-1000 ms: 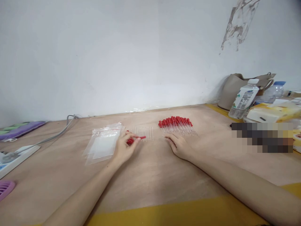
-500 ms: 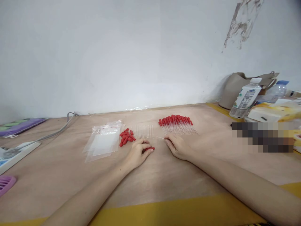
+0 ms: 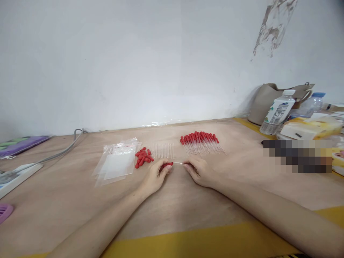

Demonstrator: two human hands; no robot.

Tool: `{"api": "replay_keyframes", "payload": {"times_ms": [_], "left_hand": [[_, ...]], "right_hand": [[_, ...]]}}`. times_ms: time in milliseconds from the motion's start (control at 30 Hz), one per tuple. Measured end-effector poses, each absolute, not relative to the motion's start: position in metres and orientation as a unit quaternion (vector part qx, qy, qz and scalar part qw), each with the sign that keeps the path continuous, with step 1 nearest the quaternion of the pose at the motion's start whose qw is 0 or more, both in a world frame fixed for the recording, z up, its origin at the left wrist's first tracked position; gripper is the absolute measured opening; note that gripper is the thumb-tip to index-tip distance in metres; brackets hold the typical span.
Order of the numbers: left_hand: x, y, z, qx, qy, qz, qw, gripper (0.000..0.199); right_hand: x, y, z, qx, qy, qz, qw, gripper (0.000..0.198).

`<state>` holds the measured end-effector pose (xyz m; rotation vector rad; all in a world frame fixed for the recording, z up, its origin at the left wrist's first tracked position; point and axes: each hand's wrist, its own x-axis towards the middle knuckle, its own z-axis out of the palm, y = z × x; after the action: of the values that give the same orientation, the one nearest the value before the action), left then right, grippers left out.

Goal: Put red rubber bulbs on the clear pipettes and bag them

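Observation:
Between its fingers and thumb, my left hand [image 3: 158, 175] pinches a red rubber dropper bulb [image 3: 168, 164], its open end pointing right. My right hand [image 3: 200, 171] is closed on a thin clear glass tube [image 3: 178, 163], whose left end meets the mouth of the bulb; how far it is inside I cannot tell. Beyond my left hand lie a small pile of loose red bulbs [image 3: 143, 157] and a row of bare glass tubes [image 3: 162, 150]. Past my right hand, several droppers with red bulbs fitted [image 3: 200, 138] lie side by side.
Clear zip bags [image 3: 118, 163] lie left of the bulbs. Farther left are a white power strip [image 3: 23, 175] with a grey cable [image 3: 61, 152] and a purple case [image 3: 25, 146]. A bottle [image 3: 278, 113], a beige bag [image 3: 262, 105] and a tissue pack [image 3: 303, 128] stand at right.
My hands have come closer together. The glass tube has moved down and left to the bulb's mouth, and the two now line up.

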<state>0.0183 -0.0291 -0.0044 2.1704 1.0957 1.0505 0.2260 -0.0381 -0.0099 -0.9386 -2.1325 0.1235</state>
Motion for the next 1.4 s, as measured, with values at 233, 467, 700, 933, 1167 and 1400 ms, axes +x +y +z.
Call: {"api": "replay_keyframes", "payload": {"times_ms": [233,467,700,933,1167,1400], "left_hand": [[0.018,-0.032,-0.003,0.79,0.381,0.386,0.286,0.018],[0.017,-0.034,-0.004,0.791,0.383,0.36,0.312,0.022],[0.017,-0.037,-0.004,0.805,0.38,0.343,0.299,0.024],[0.018,-0.035,-0.006,0.808,0.416,0.341,0.242,0.026],[0.018,-0.036,-0.005,0.788,0.412,0.357,0.286,0.024],[0.019,-0.037,-0.004,0.792,0.403,0.332,0.316,0.022]], "right_hand": [[0.227,-0.035,-0.011,-0.338,-0.855,0.088,0.384,0.02],[0.231,-0.029,-0.01,-0.313,-0.867,0.129,0.366,0.02],[0.233,-0.028,-0.01,-0.323,-0.883,0.031,0.339,0.021],[0.23,-0.029,-0.018,-0.349,-0.875,-0.056,0.329,0.019],[0.233,-0.028,-0.013,-0.313,-0.89,-0.046,0.327,0.022],[0.23,-0.031,-0.014,-0.309,-0.896,-0.084,0.309,0.019]]}}
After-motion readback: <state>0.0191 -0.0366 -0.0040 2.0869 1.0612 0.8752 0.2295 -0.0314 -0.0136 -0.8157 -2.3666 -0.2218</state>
